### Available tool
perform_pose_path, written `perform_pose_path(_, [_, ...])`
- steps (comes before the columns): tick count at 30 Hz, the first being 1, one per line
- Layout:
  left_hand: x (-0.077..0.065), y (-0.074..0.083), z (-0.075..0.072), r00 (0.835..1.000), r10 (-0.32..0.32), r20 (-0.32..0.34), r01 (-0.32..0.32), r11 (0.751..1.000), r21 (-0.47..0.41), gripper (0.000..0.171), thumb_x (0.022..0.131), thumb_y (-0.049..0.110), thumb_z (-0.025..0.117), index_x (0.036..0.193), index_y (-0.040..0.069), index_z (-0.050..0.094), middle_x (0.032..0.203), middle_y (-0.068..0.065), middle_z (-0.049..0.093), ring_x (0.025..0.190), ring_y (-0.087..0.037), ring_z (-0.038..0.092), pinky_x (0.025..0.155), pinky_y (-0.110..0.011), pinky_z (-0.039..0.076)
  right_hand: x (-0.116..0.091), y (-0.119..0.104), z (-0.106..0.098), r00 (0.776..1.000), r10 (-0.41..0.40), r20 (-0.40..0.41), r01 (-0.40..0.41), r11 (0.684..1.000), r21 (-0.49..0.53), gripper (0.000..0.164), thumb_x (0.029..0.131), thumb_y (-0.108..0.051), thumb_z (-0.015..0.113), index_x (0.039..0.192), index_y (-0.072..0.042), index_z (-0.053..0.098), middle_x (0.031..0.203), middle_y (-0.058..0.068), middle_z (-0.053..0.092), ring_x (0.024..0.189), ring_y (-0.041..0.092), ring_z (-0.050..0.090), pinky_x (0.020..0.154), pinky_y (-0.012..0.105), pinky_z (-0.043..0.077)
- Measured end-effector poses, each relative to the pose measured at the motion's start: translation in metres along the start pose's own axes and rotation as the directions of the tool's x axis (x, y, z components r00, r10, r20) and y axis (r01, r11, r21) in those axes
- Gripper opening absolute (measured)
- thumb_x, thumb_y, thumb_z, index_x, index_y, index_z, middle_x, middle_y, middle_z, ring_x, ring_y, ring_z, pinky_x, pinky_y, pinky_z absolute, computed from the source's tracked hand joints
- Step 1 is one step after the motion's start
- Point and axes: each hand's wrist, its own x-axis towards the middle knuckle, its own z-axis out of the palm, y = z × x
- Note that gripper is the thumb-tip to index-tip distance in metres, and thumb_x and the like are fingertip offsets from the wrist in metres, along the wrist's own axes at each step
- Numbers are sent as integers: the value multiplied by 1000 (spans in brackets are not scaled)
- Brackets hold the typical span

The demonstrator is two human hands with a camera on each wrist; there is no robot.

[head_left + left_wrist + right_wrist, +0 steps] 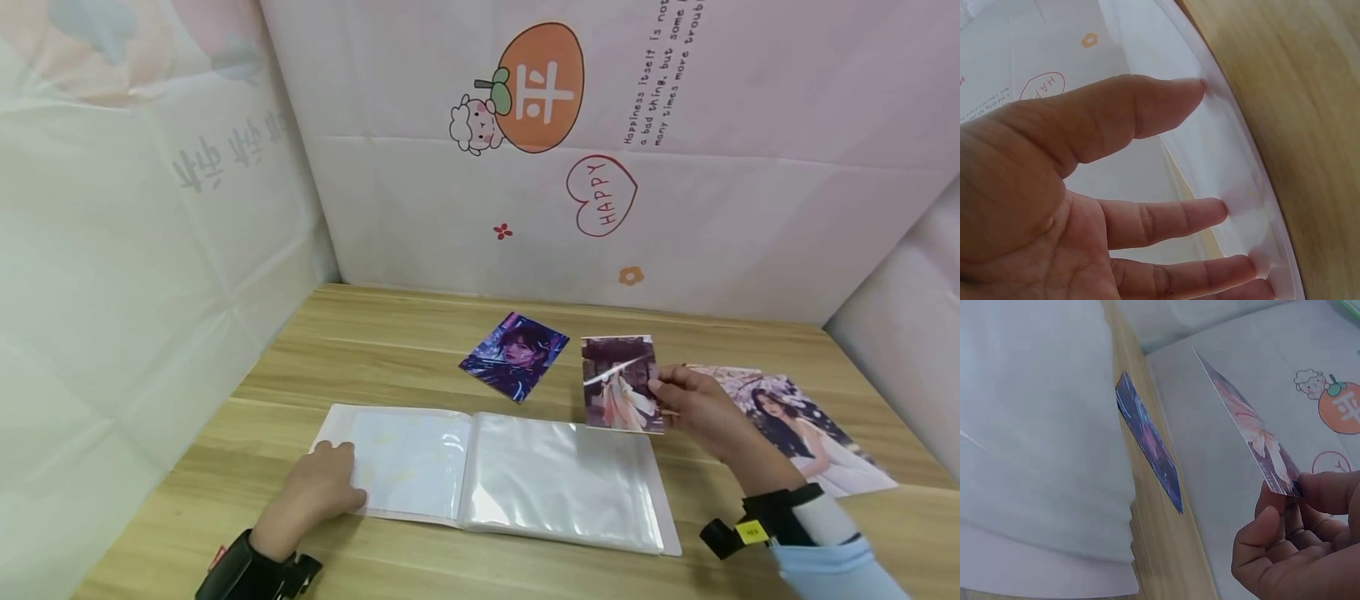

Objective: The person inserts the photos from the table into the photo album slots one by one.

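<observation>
An open photo album (562,483) with clear plastic sleeves lies on the wooden table. My left hand (318,492) rests on its left cover, and in the left wrist view the straight thumb and fingertips (1210,212) touch the page near the edge. Between thumb and fingers my right hand (701,408) pinches a photo card (618,387) showing a figure in a pale, flowing robe. That card is raised over the top edge of the right page. In the right wrist view the same photo card (1254,431) is seen tilted, gripped at one corner.
Behind the album lies a purple-blue photo card (516,357). Larger photos (817,442) overlap at the right, partly hidden by my right forearm. Printed white sheeting (420,217) walls the table (390,333) at the back and both sides.
</observation>
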Motion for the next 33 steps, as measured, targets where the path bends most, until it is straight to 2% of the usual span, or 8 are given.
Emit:
perform_pose_path(5, [0, 0, 0, 1000, 3, -6, -3, 1000, -2, 43, 65, 19, 73, 94, -8, 56, 78, -15, 46, 65, -27, 44, 55, -39, 41, -1, 0, 15, 999, 3, 33, -2, 999, -43, 17, 98, -18, 47, 105, -3, 49, 91, 4, 50, 77, 13, 50, 66, 29, 47])
perform_pose_path(8, [0, 0, 1, 1000, 1, -2, -1, 1000, -4, 43, 65, 20, 73, 94, -7, 56, 78, -15, 46, 65, -27, 44, 55, -39, 41, -1, 1, 21, 996, -27, 84, 29, 999, -27, 16, 98, -15, 47, 105, -1, 50, 92, 4, 52, 77, 13, 51, 65, 28, 48])
perform_pose_path(12, [1, 0, 1, 1000, -15, 11, 16, 1000, -17, 43, 67, 22, 74, 95, -6, 56, 80, -15, 45, 65, -28, 44, 57, -40, 41, 0, 6, 29, 985, -71, 159, 71, 997, 4, 14, 98, -12, 47, 102, 1, 50, 90, 5, 52, 77, 12, 51, 63, 27, 48])
perform_pose_path(17, [2, -1, 0, 1000, -19, 22, 20, 999, -31, 44, 69, 22, 74, 97, -6, 56, 82, -15, 46, 66, -29, 44, 59, -41, 41, 0, 7, 38, 975, -53, 218, 54, 999, 0, 13, 97, -10, 47, 104, 0, 51, 90, 4, 54, 78, 12, 53, 63, 27, 48])
perform_pose_path(22, [1, -1, -1, 1000, -7, 30, 8, 1000, -30, 45, 69, 22, 75, 99, -7, 56, 83, -16, 46, 67, -28, 44, 61, -41, 41, 1, 5, 43, 953, -50, 300, 58, 998, -16, 16, 97, -8, 46, 107, 3, 52, 92, 4, 57, 78, 12, 54, 63, 26, 48])
perform_pose_path(33, [0, 1, 0, 1000, 7, 20, -6, 1000, -28, 43, 67, 22, 75, 96, -5, 57, 81, -15, 45, 65, -26, 44, 57, -39, 41, 14, 0, 65, 953, 40, 301, 7, 988, -153, 31, 96, -10, 49, 116, 14, 50, 92, 8, 59, 76, 13, 54, 64, 25, 47])
